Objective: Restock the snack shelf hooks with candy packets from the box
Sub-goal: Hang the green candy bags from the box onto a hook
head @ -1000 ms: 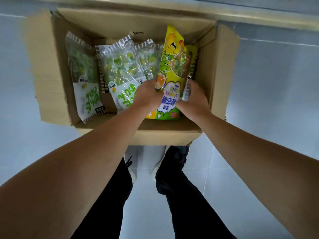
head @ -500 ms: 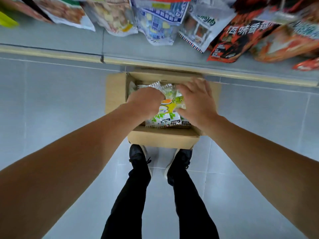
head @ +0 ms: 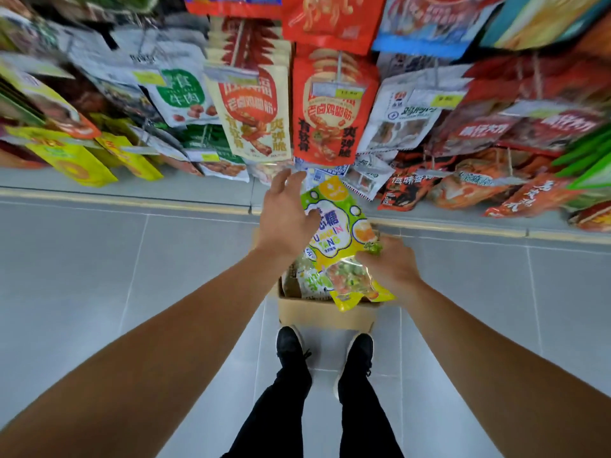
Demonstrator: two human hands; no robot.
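Hanging the packet [head: 340,226] well is judged to call for its top hole to be found first and lined up with a free hook before it is pushed on; no free hook can be made out among the blurred hanging snacks [head: 330,107] beyond the fingertips. The packet is held by the right hand [head: 390,269], whose fingers are curled round its lower, clear part, so that it stands tilted above the box [head: 327,314], which lies on the floor below both hands. The left hand [head: 287,216] is spread wide, fingers straight, lying against the packet's left edge with its fingertips reaching towards the shelf; it grips nothing. A steadying pinch near the packet's top by that hand would likely keep the limp film from folding. The packet is a glossy yellow-green plastic pouch, flat and soft, with a transparent window at the end nearest the right hand through which small green and orange sweets are seen. More packets [head: 310,279], clear with green print, are left in the brown corrugated box, just under the right hand.
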